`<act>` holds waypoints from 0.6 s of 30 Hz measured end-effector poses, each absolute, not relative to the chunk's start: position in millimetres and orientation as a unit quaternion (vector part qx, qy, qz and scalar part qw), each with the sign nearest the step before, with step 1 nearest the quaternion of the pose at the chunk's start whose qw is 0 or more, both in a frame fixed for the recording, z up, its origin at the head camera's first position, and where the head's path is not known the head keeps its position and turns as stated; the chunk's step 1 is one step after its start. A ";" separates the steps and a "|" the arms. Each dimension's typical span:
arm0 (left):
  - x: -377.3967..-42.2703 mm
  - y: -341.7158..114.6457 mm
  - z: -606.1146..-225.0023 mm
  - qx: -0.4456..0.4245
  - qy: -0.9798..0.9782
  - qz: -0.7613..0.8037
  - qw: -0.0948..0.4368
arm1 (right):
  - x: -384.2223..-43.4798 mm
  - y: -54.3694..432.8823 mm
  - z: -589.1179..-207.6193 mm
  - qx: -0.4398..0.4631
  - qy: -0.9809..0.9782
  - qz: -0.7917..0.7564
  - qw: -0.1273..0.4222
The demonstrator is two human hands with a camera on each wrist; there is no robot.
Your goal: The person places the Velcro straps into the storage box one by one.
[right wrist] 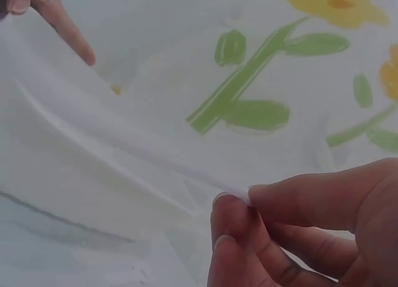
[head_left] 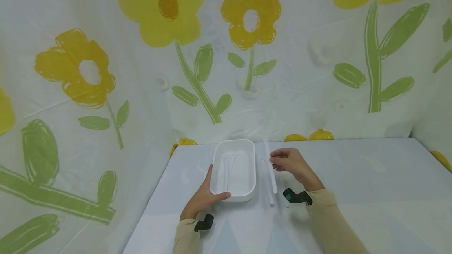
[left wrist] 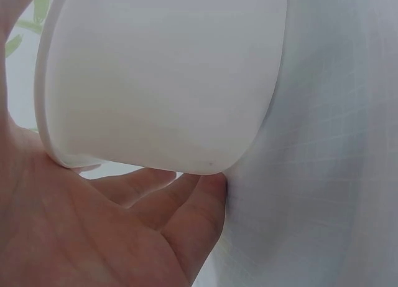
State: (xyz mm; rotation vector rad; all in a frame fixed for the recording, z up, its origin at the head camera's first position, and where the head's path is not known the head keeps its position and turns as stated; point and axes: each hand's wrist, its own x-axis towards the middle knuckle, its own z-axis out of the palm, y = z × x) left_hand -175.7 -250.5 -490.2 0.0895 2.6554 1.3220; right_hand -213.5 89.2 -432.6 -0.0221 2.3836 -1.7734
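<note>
A white rectangular tub (head_left: 255, 169) with rounded corners stands on the table, and my left hand (head_left: 202, 200) holds its near left corner. The thumb lies at the front rim while the other fingers reach along the left wall, seen close up in the left wrist view against the tub's side (left wrist: 161, 81). Several thin white sticks (head_left: 226, 175) lie inside it. To the right of the tub, my right hand (head_left: 291, 164) pinches a long, slim white stick (head_left: 272, 177) between thumb and fingertips. In the right wrist view the pinched stick (right wrist: 186, 167) slants up to the left.
Another white stick (head_left: 267, 185) lies on the table between the tub and the held stick. A thin piece (head_left: 287, 205) lies near the right wrist. A pale cloth covers the table (head_left: 370, 175); a flower-printed curtain (head_left: 300, 101) hangs behind and at the sides.
</note>
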 end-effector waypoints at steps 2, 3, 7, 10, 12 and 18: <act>-175.6 -250.4 -490.3 0.031 0.892 0.443 0.087 | -214.2 87.3 -428.3 -0.016 0.799 -0.596 0.085; -175.6 -250.1 -490.3 0.029 0.892 0.443 0.087 | -214.3 86.1 -426.1 -0.020 0.798 -0.596 0.085; -175.4 -249.2 -490.9 0.026 0.892 0.442 0.090 | -214.2 81.2 -418.7 -0.031 0.790 -0.606 0.090; -175.6 -249.0 -491.1 0.021 0.892 0.442 0.088 | -214.7 78.0 -414.6 -0.040 0.783 -0.614 0.091; -175.9 -249.3 -491.3 0.024 0.895 0.438 0.085 | -215.9 76.2 -413.1 -0.043 0.780 -0.617 0.089; -175.7 -250.1 -490.9 0.025 0.894 0.439 0.083 | -221.4 70.1 -410.4 -0.048 0.776 -0.623 0.089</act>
